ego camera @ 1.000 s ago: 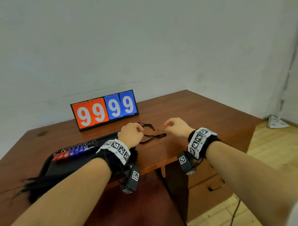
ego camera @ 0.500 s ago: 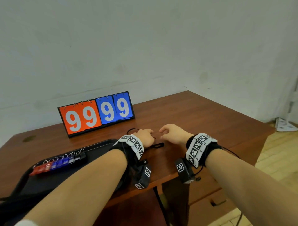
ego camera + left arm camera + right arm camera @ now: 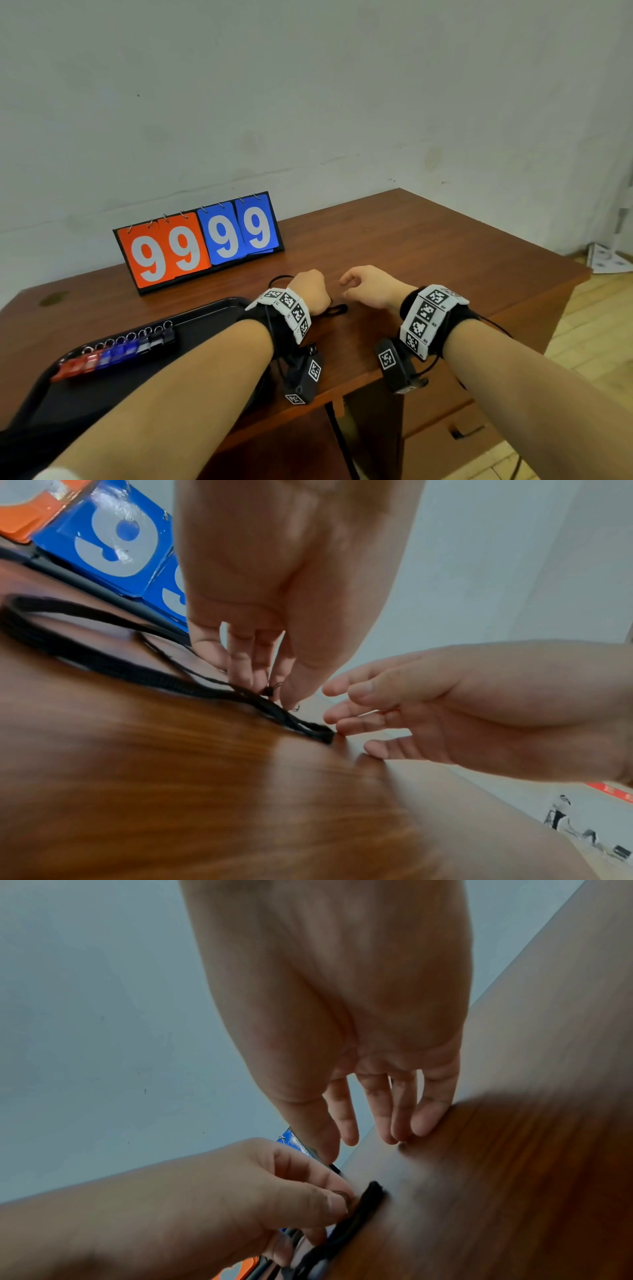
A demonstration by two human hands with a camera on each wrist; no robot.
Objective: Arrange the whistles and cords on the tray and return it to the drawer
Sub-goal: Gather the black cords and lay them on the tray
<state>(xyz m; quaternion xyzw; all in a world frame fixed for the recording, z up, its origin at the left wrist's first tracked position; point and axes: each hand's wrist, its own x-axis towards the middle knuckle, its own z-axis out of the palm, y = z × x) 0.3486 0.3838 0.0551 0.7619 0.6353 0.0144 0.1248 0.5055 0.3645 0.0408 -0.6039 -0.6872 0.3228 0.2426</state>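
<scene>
A bundle of thin black braided cords [image 3: 103, 661] lies on the glossy reddish-brown wooden desk [image 3: 428, 246], doubled into a long flat loop whose folded end points toward the right hand. The left hand [image 3: 310, 291] bends down over the cords, its fingertips [image 3: 246, 674] and thumb pinching the strands against the wood. The right hand [image 3: 370, 286] holds nothing; its fingers are loosely spread and slightly bent, the lower fingertips [image 3: 421, 1123] touching the desk just beside the loop's end. To the left sits a shallow black plastic tray [image 3: 212, 308] with rounded corners, carrying a tidy row of small translucent whistles [image 3: 116, 353] in red, blue, clear and dark, each topped with a metal ring. Behind the hands stands a flip scoreboard [image 3: 202, 240] with orange and blue cards reading 99 99.
</scene>
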